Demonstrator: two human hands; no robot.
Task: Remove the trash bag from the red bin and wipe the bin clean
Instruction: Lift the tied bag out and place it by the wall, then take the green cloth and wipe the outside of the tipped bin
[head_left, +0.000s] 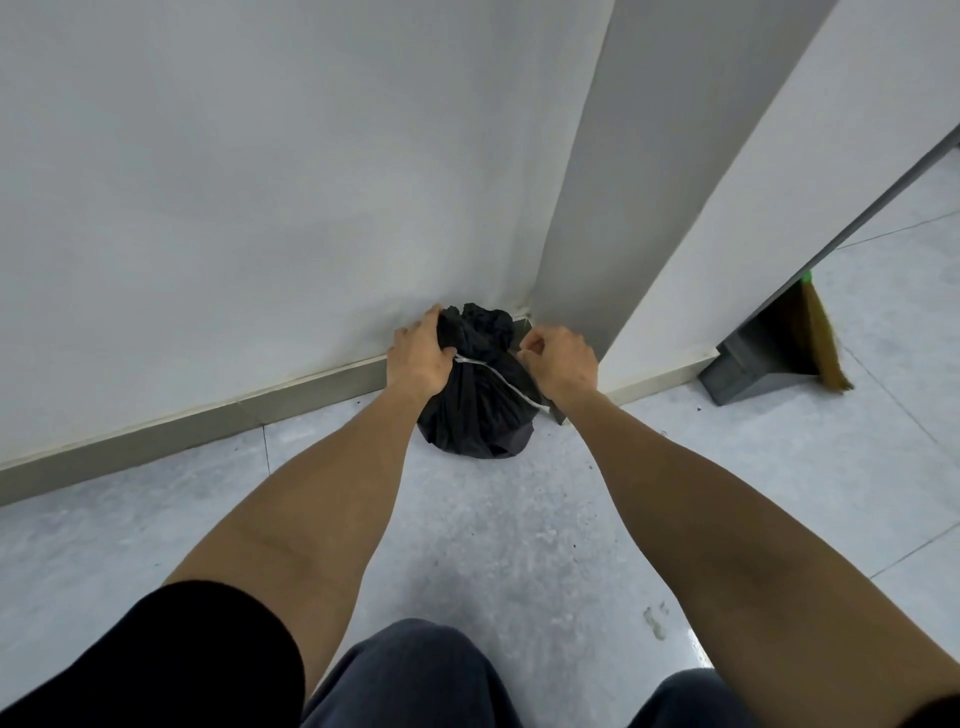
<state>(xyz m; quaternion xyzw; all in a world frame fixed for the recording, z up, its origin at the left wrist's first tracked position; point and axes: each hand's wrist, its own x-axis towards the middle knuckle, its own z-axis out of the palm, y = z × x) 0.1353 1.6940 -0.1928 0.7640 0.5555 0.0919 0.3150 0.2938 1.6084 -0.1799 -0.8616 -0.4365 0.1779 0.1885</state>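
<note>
A full black trash bag (478, 415) sits on the grey floor in the corner where two white walls meet. A thin white string (498, 382) is wound round its gathered neck and trails down its right side. My left hand (418, 353) grips the bunched top of the bag from the left. My right hand (561, 361) is at the bag's right side with its fingers curled; what they pinch is hidden. No red bin is in view.
A grey dustpan (753, 369) and a straw broom (823, 343) lean against the white partition (727, 208) at the right. A pale skirting board (208, 421) runs along the left wall. Tiled floor (493, 545) lies between my knees and the bag.
</note>
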